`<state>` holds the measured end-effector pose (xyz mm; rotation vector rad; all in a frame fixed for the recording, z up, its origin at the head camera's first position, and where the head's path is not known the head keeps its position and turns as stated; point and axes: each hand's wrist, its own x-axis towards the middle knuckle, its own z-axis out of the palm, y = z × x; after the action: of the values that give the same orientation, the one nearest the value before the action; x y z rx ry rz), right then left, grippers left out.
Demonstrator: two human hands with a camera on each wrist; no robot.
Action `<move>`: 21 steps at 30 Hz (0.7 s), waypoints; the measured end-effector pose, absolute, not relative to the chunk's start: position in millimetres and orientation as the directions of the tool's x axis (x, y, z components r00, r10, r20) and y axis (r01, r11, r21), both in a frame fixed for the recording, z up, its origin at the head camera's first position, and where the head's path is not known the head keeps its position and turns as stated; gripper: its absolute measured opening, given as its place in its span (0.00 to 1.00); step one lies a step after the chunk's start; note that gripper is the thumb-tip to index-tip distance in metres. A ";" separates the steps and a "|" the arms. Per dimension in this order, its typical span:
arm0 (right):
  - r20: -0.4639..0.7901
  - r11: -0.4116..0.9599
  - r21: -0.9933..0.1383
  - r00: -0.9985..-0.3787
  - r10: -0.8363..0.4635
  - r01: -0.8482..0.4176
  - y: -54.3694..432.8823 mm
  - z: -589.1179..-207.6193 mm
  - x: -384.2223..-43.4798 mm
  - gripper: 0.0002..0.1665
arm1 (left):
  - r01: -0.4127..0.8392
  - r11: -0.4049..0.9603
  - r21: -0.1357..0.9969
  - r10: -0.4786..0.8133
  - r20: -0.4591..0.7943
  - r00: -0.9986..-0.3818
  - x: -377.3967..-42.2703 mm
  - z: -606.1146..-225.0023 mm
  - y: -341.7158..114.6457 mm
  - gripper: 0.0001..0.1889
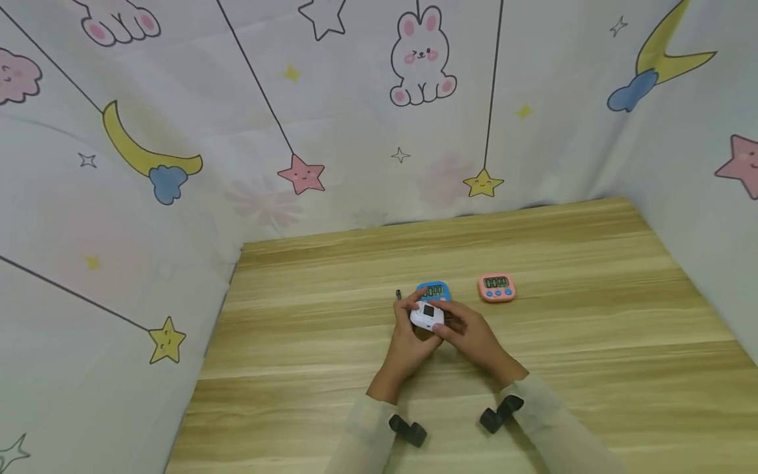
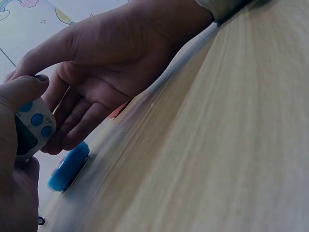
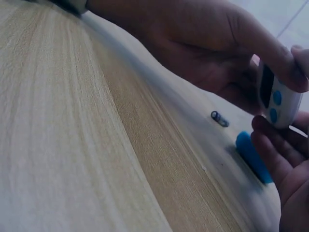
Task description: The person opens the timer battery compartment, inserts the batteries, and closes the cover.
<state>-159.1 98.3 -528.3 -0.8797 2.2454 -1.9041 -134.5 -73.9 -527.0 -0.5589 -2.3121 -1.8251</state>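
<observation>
A white digital timer (image 1: 422, 319) is held over the table between both hands. A dark square patch shows on its upward face. Its other face, with blue buttons (image 2: 37, 119) and a dark screen, appears in the left wrist view. My left hand (image 1: 408, 342) grips the timer along its left side. From the right, my right hand (image 1: 474, 336) pinches its edge, thumb at the near corner. Just beyond the hands, a blue timer (image 1: 439, 287) lies on the table, partly hidden by the fingers. Left of it lies a small battery (image 3: 220, 119).
A pink timer (image 1: 497, 288) with blue buttons lies to the right of the blue one. The wood-patterned table (image 1: 296, 368) meets white printed cloth walls (image 1: 355, 118) at the back and sides. Dark bands (image 1: 408, 430) sit around both sleeves.
</observation>
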 end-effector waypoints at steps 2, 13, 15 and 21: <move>0.311 0.066 -0.922 -0.833 -0.458 -0.381 98.9 -528.8 -159.9 0.28 | 0.360 0.221 0.906 0.190 0.322 -0.928 -134.1 -525.8 -73.4 0.29; 0.283 0.045 -0.943 -0.863 -0.418 -0.331 95.9 -531.0 -157.6 0.32 | 0.364 0.215 0.906 0.205 0.322 -0.924 -132.0 -527.7 -75.4 0.30; 0.286 0.027 -0.945 -0.865 -0.413 -0.325 96.1 -533.0 -157.8 0.33 | 0.374 0.211 0.903 0.213 0.331 -0.919 -132.3 -529.2 -76.2 0.30; 0.311 -0.055 -0.947 -0.863 -0.397 -0.316 97.7 -546.4 -163.4 0.36 | 0.386 0.140 0.912 0.263 0.342 -0.902 -132.8 -531.2 -79.6 0.30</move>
<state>-163.4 97.7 -546.4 -0.8004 2.1174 -2.0920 -132.8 -79.6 -531.2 -0.6557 -2.2941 -1.8871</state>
